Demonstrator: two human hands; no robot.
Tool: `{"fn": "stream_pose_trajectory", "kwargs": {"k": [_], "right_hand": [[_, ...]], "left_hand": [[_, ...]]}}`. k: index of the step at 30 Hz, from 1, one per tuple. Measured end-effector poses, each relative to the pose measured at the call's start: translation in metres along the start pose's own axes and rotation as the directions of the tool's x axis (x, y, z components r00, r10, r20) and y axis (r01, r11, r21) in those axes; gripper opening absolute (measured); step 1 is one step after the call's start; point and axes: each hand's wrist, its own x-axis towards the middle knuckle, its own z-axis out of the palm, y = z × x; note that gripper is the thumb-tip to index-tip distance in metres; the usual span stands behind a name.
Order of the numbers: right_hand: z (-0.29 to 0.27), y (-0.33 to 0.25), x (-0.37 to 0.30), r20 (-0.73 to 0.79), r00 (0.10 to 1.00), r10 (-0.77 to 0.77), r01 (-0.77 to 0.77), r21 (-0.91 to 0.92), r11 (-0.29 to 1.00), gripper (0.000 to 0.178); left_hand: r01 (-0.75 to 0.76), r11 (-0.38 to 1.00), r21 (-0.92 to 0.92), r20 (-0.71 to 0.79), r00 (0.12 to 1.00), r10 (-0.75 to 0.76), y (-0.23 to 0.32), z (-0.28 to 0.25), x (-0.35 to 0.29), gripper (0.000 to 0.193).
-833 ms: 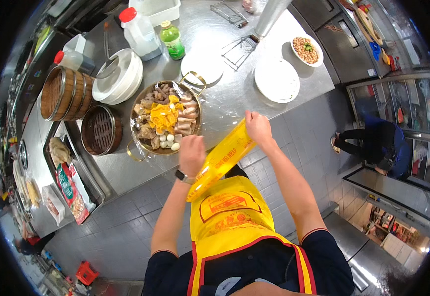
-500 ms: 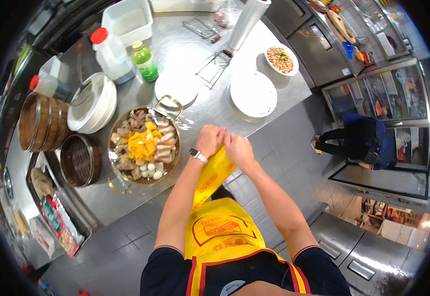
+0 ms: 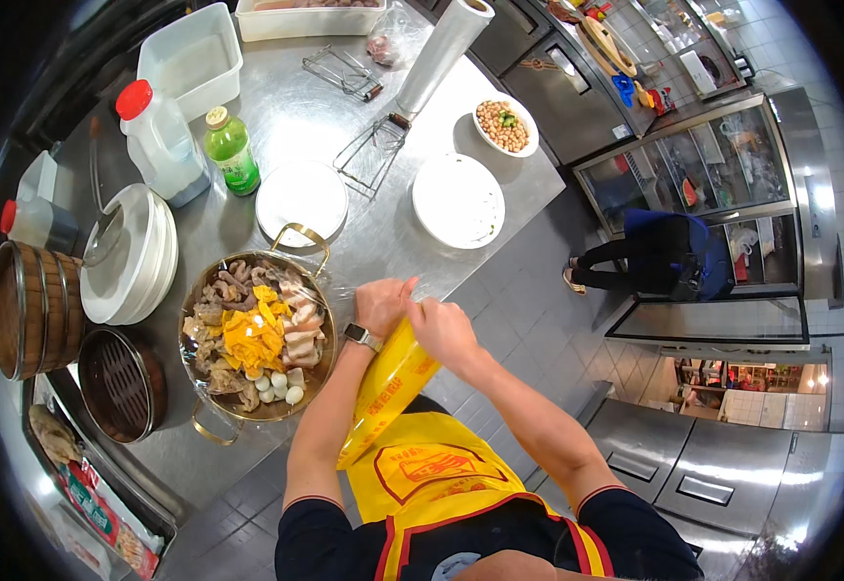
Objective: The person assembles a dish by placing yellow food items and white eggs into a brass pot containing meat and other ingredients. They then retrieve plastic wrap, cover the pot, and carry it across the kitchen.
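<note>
Clear cling film [image 3: 342, 290] stretches over a brass two-handled pan [image 3: 322, 358] and reaches toward my hands. Under it lie yellow strips [image 3: 253, 331], pale meat slices [image 3: 303, 337], brownish pieces [image 3: 220, 376] and several small white balls [image 3: 293, 395]. My left hand [image 3: 380, 308], with a watch at its wrist, is closed just right of the pan, apparently on the film's edge. Beside it, touching, my right hand [image 3: 441, 334] is closed around the upper end of a long, shiny yellow cling film box [image 3: 383, 397] with red print. The box slants down in front of my yellow apron [image 3: 441, 463].
White plates [image 3: 458, 201], a bowl of beans [image 3: 505, 128], a green bottle [image 3: 232, 152], a red-capped jug [image 3: 165, 145], wire racks [image 3: 373, 155], a plastic roll [image 3: 441, 60] and wooden steamers [image 3: 36, 310] stand on the steel table [image 3: 276, 92]. Another person [image 3: 669, 254] bends into a fridge at right.
The view has shifted, so the table and pan lie farther left and my hands slightly left and lower. The yellow box appears turned a little. Both hands stay closed beside the pan.
</note>
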Motion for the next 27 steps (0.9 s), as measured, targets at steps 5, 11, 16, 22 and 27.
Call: {"fn": "stream_pose_trajectory", "kwargs": {"k": [5, 11, 16, 22, 27], "right_hand": [[-0.005, -0.022, -0.027, -0.097, 0.994, -0.044, 0.048, 0.03, 0.998, 0.041], [-0.037, -0.056, -0.071, -0.313, 0.817, -0.484, 0.473, -0.115, 0.873, 0.035], [-0.121, -0.056, -0.124, -0.229, 0.654, -0.721, 0.699, -0.183, 0.692, 0.038], [-0.223, -0.054, -0.222, -0.339, 0.771, -0.54, 0.402, -0.399, 0.824, 0.041], [-0.26, -0.035, -0.267, -0.592, 0.719, -0.364, 0.085, -0.444, 0.892, 0.058]], "left_hand": [[0.006, 0.969, 0.248, 0.081, 0.996, -0.027, 0.001, 0.003, 0.002, 0.044], [0.017, 0.945, 0.326, 0.024, 0.999, -0.026, -0.001, 0.008, 0.002, 0.043], [-0.017, 0.949, 0.315, -0.034, 0.999, 0.029, -0.001, 0.006, 0.002, 0.045], [-0.029, 0.981, 0.19, -0.027, 0.999, 0.035, 0.003, 0.0, 0.001, 0.039], [-0.064, 0.986, 0.151, -0.031, 0.997, 0.07, 0.005, -0.004, 0.001, 0.036]]}}
